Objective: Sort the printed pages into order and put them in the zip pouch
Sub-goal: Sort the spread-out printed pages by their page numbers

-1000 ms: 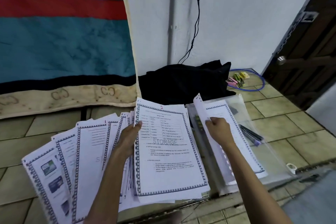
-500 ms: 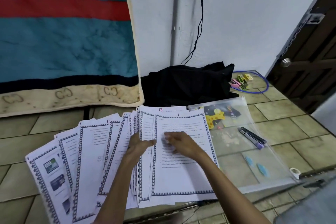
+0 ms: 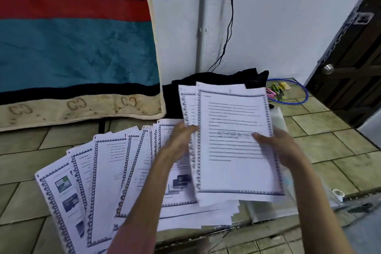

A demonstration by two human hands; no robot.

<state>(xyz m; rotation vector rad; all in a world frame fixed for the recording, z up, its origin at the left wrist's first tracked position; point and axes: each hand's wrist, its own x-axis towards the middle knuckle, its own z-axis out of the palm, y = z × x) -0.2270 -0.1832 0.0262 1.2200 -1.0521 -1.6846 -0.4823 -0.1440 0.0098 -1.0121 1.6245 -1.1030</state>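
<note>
above the fanned pages, a small sheaf is gripped upright by left hand and right hand; zip pouch lies just right.

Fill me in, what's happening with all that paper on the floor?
A person is sorting printed pages on a tiled floor. Both hands hold a small lifted stack: the left hand grips its left edge, the right hand its right edge. The other pages lie fanned out on the floor to the left. The clear zip pouch lies mostly hidden behind the lifted stack; nothing is going into it yet.
</note>
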